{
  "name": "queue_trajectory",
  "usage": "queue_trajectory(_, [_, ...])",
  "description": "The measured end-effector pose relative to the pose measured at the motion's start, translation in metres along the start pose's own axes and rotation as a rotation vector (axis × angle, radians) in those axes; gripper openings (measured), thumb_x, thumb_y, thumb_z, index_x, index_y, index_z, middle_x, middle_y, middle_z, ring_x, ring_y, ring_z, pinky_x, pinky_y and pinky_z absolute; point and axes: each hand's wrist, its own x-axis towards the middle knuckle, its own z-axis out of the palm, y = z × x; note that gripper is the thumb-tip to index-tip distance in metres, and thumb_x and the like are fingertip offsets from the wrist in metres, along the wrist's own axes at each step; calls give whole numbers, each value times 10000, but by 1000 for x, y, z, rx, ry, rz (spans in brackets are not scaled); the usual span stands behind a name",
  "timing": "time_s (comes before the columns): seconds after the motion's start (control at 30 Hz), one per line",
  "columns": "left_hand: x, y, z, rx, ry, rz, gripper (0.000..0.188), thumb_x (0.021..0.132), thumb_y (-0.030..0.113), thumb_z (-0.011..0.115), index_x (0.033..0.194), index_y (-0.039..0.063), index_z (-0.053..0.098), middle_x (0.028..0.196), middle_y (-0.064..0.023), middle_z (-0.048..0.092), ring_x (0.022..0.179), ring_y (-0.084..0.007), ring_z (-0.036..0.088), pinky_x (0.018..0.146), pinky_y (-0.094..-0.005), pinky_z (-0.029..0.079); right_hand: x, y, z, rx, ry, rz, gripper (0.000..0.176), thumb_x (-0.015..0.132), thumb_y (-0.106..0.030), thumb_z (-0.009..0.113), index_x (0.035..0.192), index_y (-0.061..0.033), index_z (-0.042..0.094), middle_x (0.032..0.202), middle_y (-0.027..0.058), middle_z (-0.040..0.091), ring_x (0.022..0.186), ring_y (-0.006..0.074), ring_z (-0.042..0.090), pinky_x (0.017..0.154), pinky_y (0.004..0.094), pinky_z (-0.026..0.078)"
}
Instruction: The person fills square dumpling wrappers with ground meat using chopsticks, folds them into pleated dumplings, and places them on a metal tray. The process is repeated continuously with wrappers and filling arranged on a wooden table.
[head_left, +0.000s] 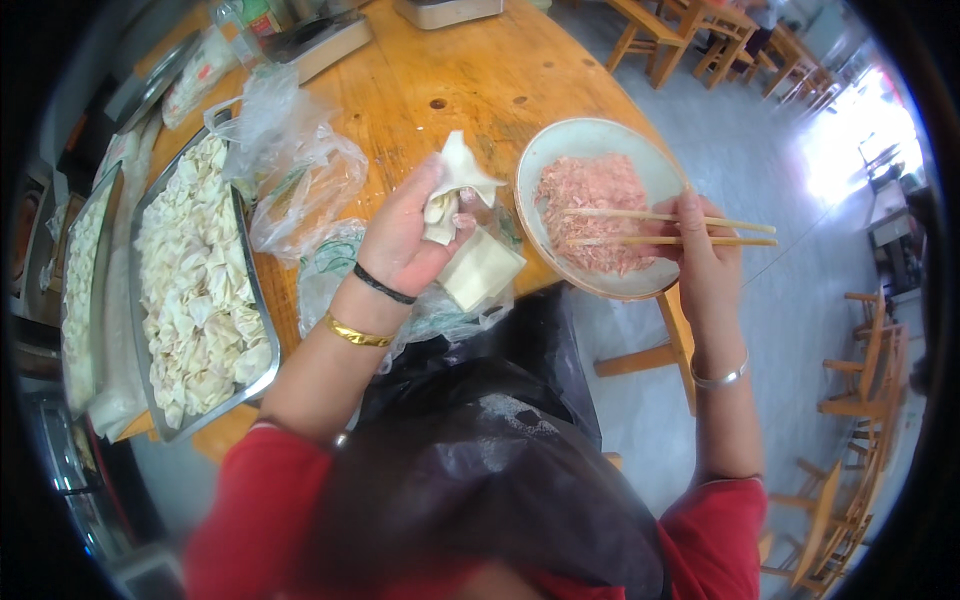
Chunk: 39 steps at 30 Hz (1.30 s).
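My left hand (409, 232) holds a folded dough wrapper (456, 180) in its palm and fingers, over the wooden table. Just below those fingers a stack of square dough wrappers (481, 268) lies on a clear plastic bag. My right hand (697, 240) grips a pair of wooden chopsticks (739, 225), whose tips reach over minced meat (600, 195) in a wide pale bowl (547, 142). The bowl sits at the table's right edge. To the left of my left hand stands a metal tray (262, 330) heaped with wrapped dumplings (202, 277).
Crumpled plastic bags (300, 157) lie between the tray and my left hand. A second tray of dumplings (86, 285) stands at the far left. A portable stove (322, 45) and a clear bottle (236, 34) are at the back left. Wooden chairs (862, 360) stand on the floor to the right.
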Motion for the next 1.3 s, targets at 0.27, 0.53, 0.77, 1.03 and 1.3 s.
queue_trajectory(0.27, [-22, -7, -8, 764, -62, 151, 114, 883, 116, 549, 976, 92, 611, 888, -77, 592, 851, -213, 583, 727, -292, 488, 10, 5, -1, 91, -32, 90, 356, 944, -299, 500, 814, 18, 599, 712, 82, 622, 616, 135, 612, 556, 233, 498])
queue_trajectory(0.53, [-30, -8, -10, 1992, -336, 413, 156, 794, 133, 584, 918, 42, 613, 825, -132, 558, 784, -327, 573, 688, -391, 466, 9, -1, -9, 197, -32, 40, 353, 948, -311, 489, 829, 10, 577, 739, 100, 619, 616, 149, 616, 572, 245, 526])
queue_trajectory(0.77, [-27, -13, -11, 2064, -328, 446, 117, 820, 147, 544, 816, 38, 586, 814, -146, 552, 742, -332, 567, 667, -396, 461, 11, 9, -5, 107, -26, 42, 368, 939, -331, 505, 830, 12, 583, 737, 99, 624, 634, 146, 625, 577, 246, 523])
queue_trajectory(1.03, [-14, -2, -15, 1046, -65, 203, 140, 903, 132, 526, 963, 24, 591, 946, -59, 633, 793, -161, 620, 673, -272, 496, 4, 1, 1, 7, 26, 5, 388, 951, -303, 486, 746, 5, 606, 694, 77, 630, 619, 114, 605, 561, 220, 489])
queue_trajectory(1.3, [1, -23, 28, 1007, -245, 371, 152, 854, 67, 588, 1002, 31, 587, 924, -36, 592, 814, -116, 566, 743, -225, 451, -16, -11, 19, 215, -7, -50, 363, 959, -275, 473, 782, 6, 617, 691, 59, 622, 608, 88, 566, 560, 197, 439])
